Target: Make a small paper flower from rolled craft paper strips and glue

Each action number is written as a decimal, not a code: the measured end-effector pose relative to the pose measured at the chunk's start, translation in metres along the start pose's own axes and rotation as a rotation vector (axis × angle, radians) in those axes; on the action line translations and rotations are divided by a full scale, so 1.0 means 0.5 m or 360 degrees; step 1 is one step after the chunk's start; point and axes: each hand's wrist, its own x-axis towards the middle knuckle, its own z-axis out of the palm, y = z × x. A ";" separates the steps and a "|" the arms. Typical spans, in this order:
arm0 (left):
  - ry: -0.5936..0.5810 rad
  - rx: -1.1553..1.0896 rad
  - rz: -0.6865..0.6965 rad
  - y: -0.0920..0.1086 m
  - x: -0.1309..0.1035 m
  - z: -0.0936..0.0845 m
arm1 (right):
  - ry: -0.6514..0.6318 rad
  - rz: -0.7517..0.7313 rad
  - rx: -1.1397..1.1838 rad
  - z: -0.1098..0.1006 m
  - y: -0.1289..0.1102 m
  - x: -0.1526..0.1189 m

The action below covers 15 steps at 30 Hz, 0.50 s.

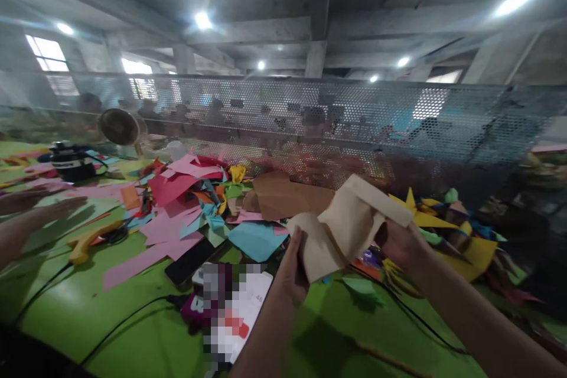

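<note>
Between my two hands, above the green table (146, 307), is a folded piece of beige paper or thin craft sheet (343, 221); its exact material I cannot tell. My left hand (292, 271) grips its lower left edge, thumb on the near face. At its right end, my right hand (401, 242) closes on the underside of a folded flap, with some fingers hidden behind it. A brown sheet (287, 195) lies just beyond. Below the held piece are a purple shiny item (370, 258) and a green paper scrap (363, 289).
Pink paper (172, 230) and other coloured scraps are heaped at centre. A yellow glue gun (88, 242), a dark phone (189, 263) and a power strip (195, 310) with cords lie left. Another person's hands (48, 212) rest far left. A perforated metal screen (266, 112) stands behind.
</note>
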 end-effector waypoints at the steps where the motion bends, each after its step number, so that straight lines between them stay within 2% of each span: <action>1: -0.0057 -0.0025 0.0028 0.002 -0.001 -0.001 | 0.0052 0.0021 0.0058 -0.012 -0.012 0.011; 4: -0.0149 -0.0064 0.0091 0.007 -0.003 -0.003 | 0.0169 0.0059 0.0180 -0.042 -0.041 0.035; 7: -0.0117 -0.0040 0.0073 0.008 -0.004 -0.006 | 0.0194 0.0064 0.0338 -0.049 -0.054 0.037; 12: -0.0180 -0.0011 -0.0042 0.008 -0.007 -0.007 | 0.0114 -0.0004 0.0434 -0.012 -0.068 0.016; 15: -0.0132 0.0037 -0.0017 0.007 -0.005 -0.008 | 0.0054 -0.0056 0.0370 0.011 -0.074 0.008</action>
